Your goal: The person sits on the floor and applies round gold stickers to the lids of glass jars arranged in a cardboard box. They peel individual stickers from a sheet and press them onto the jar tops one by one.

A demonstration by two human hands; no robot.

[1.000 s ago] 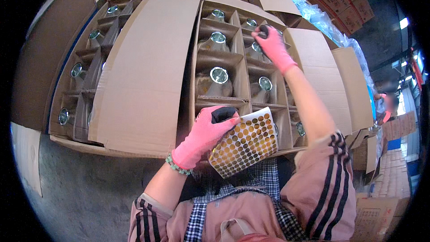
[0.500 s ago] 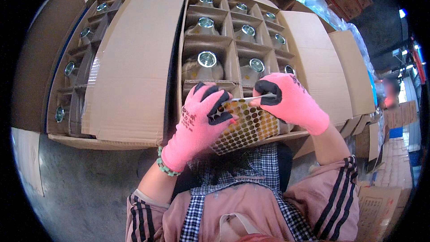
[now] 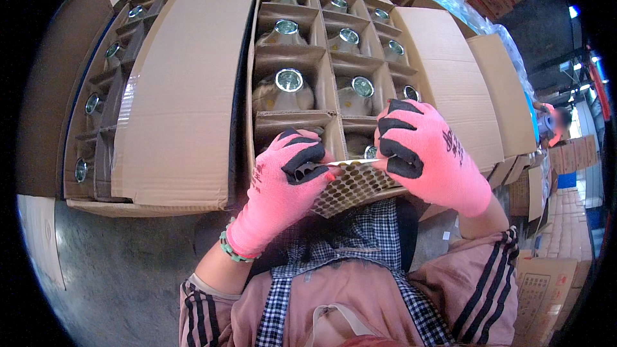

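Observation:
A sheet of small round gold stickers (image 3: 355, 185) is held between my hands, just above the near edge of the cardboard box. My left hand (image 3: 283, 177), in a pink glove with black fingers, pinches the sheet's left side. On the right, my gloved right hand (image 3: 430, 154) is closed on the top right edge, fingers curled over it. The sheet tilts, so its sticker rows look foreshortened. Beyond my hands, bulbous glass bottles with silver-rimmed round tops (image 3: 288, 81) stand in the divided cardboard box (image 3: 443, 71). My hands hide part of the nearest compartments.
Another divided box (image 3: 173, 90) with similar bottles stands at the left, its flap raised towards the middle box. Clear plastic wrapping (image 3: 443, 0) and stacked cartons lie beyond. A person (image 3: 554, 125) is at the far right. Grey floor (image 3: 128, 250) shows at the lower left.
My right hand has come lower and its fingers are curled further over the sheet. The sheet has tipped to a flatter angle. My left hand keeps its grip; the whole view has shifted slightly.

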